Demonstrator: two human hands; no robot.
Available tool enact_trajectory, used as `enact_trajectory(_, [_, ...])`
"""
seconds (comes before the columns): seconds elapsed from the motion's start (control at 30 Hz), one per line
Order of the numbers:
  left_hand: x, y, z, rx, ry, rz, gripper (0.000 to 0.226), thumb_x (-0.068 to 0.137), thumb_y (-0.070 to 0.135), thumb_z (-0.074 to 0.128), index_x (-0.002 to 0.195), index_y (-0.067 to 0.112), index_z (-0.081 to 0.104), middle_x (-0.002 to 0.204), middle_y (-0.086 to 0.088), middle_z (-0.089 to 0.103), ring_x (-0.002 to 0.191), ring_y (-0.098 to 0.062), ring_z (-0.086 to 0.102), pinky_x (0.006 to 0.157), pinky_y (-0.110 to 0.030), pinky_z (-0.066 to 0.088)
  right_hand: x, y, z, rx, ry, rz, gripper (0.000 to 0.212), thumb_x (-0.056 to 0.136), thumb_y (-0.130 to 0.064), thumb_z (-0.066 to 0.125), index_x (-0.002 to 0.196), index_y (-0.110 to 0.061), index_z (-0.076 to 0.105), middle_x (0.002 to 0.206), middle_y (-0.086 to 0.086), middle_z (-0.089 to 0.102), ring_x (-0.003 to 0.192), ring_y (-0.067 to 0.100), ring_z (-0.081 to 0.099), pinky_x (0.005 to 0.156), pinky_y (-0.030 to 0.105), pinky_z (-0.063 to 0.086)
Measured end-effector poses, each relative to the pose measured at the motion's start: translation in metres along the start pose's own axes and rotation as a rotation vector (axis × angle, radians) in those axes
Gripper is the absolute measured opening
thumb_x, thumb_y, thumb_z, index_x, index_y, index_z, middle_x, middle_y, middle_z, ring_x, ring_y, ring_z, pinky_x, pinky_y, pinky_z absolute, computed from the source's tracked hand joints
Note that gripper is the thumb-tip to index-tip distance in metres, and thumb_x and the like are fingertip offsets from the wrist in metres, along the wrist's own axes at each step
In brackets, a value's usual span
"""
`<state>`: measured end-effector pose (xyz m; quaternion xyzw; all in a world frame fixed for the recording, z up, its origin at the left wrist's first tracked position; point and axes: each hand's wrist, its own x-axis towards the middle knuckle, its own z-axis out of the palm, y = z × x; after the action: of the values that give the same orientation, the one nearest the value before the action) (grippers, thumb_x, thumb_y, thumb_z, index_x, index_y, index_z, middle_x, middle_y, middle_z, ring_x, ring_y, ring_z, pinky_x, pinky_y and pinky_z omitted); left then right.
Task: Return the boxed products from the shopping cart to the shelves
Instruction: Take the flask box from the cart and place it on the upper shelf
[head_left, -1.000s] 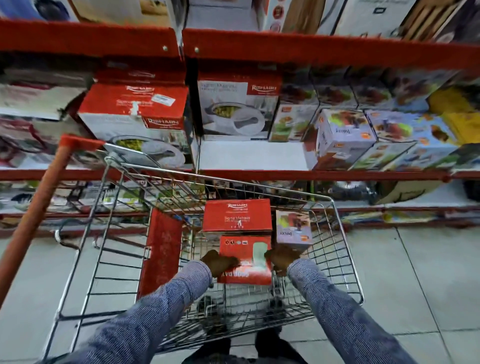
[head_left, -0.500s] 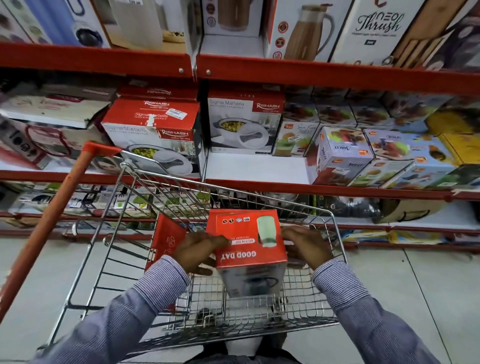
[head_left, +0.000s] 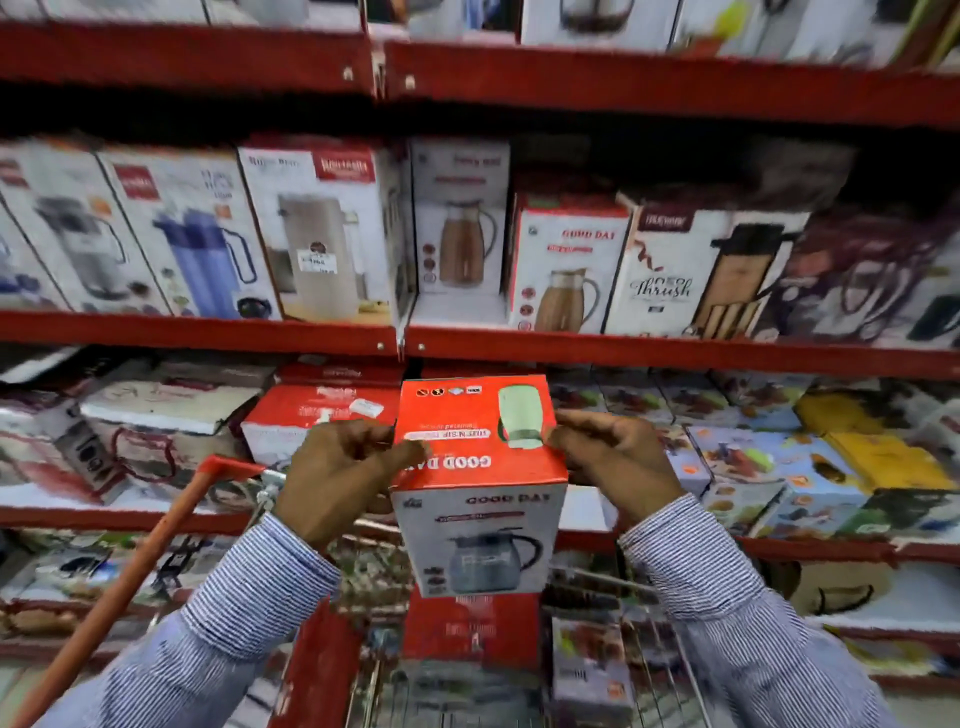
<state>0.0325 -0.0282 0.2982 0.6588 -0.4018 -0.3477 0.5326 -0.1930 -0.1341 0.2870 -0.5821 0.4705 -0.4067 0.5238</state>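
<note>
I hold a red-and-white Good Day kettle box (head_left: 480, 483) upright above the shopping cart (head_left: 670, 670). My left hand (head_left: 340, 478) grips its left side and my right hand (head_left: 610, 462) grips its right side. Below it in the cart lie a red box (head_left: 470, 631) and a small juicer box (head_left: 589, 670). On the shelf above stands a matching Good Day box (head_left: 569, 265) among other jug and flask boxes, with a gap (head_left: 460, 312) in front of a set-back jug box to its left.
Red metal shelves (head_left: 675, 351) run across the view, packed with boxed kitchenware. The cart's orange handle (head_left: 130, 582) slants up at the left. Casserole boxes (head_left: 317, 415) and juicer boxes (head_left: 769, 467) fill the shelf level behind my hands.
Both hands lifted the Good Day box out of the cart and raised it to about the middle shelf's height. My view tilted upward, showing the flask shelf.
</note>
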Motion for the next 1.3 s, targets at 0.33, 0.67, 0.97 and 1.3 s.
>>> enact_trajectory(0.33, [0.041, 0.096, -0.038, 0.179, -0.023, 0.390, 0.018, 0.084, 0.024, 0.070, 0.102, 0.026, 0.072, 0.091, 0.009, 0.080, 0.082, -0.010, 0.076, 0.071, -0.031, 0.062, 0.045, -0.112, 0.009, 0.076, 0.020, -0.320, 0.033, 0.079, -0.018, 0.075, 0.111, -0.012, 0.071, 0.099, 0.003, 0.076, 0.091, 0.018, 0.073, 0.077, 0.034, 0.060])
enact_trajectory(0.67, [0.074, 0.135, -0.055, 0.195, 0.046, 0.575, 0.034, 0.088, 0.018, 0.067, 0.120, 0.031, 0.065, 0.106, 0.011, 0.076, 0.095, -0.019, 0.073, 0.083, -0.036, 0.061, 0.069, -0.158, 0.024, 0.098, 0.011, -0.486, 0.037, 0.082, -0.015, 0.072, 0.118, -0.010, 0.067, 0.108, 0.009, 0.074, 0.098, 0.024, 0.072, 0.090, 0.045, 0.057])
enact_trajectory(0.97, [0.119, 0.126, -0.045, 0.164, 0.065, 0.541, 0.048, 0.089, 0.018, 0.066, 0.136, 0.023, 0.055, 0.123, 0.004, 0.069, 0.106, -0.021, 0.069, 0.092, -0.048, 0.057, 0.109, -0.153, 0.030, 0.046, 0.015, -0.512, 0.038, 0.086, -0.016, 0.068, 0.124, -0.016, 0.064, 0.111, 0.002, 0.073, 0.093, 0.019, 0.073, 0.083, 0.038, 0.060])
enact_trajectory(1.3, [0.173, 0.123, -0.029, 0.128, 0.106, 0.523, 0.040, 0.094, 0.016, 0.058, 0.133, 0.022, 0.056, 0.117, 0.009, 0.068, 0.111, -0.011, 0.064, 0.089, -0.031, 0.058, 0.158, -0.146, 0.036, 0.069, -0.069, -0.423, 0.056, 0.082, -0.004, 0.070, 0.135, -0.013, 0.054, 0.109, -0.015, 0.065, 0.091, -0.017, 0.064, 0.078, 0.010, 0.053])
